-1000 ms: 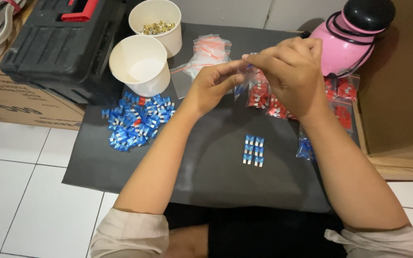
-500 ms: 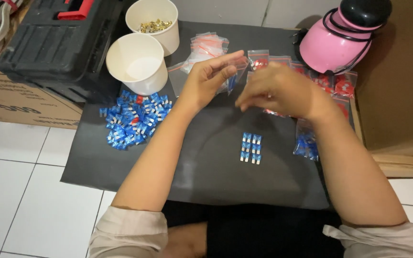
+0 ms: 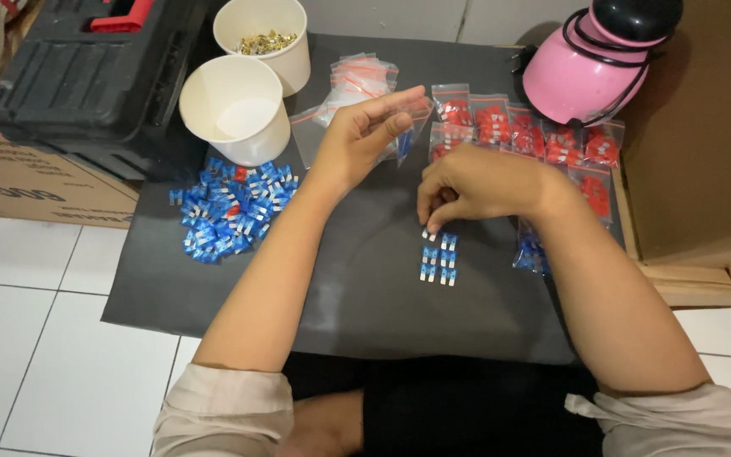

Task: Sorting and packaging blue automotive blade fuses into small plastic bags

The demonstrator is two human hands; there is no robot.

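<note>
While the left hand (image 3: 364, 140) is up off the mat pinching a small clear zip bag (image 3: 409, 129) between thumb and fingers, the right hand (image 3: 474, 184) is down low with its fingertips (image 3: 430, 222) closed narrow on the top-left piece of a little grid of small blue blade fuses (image 3: 438, 257). Can't quite tell if that one fuse is already lifted or only being touched.

Everything sits on a dark grey rectangular mat (image 3: 365, 296) laid on white floor tiles (image 3: 35, 322). Using the fuse grid as the reference point: the bag in the left hand is above it and a bit to the left, with something blue inside it. A loose pile of blue fuses (image 3: 230, 207) lies well off to the left of the grid, with one or two red ones mixed in. Just beyond that pile stands an empty white paper cup (image 3: 234, 108), and behind it a second white paper cup holding small brass-coloured bits (image 3: 262, 38). Above and to the right of the grid there's a row of clear zip bags filled with red fuses (image 3: 522, 135), and just right of the grid a bag of blue fuses (image 3: 530, 252) peeks out from under the right forearm. A pink rounded appliance with a black top (image 3: 594, 63) sits far up right; a black plastic toolbox (image 3: 86, 76) far up left.
</note>
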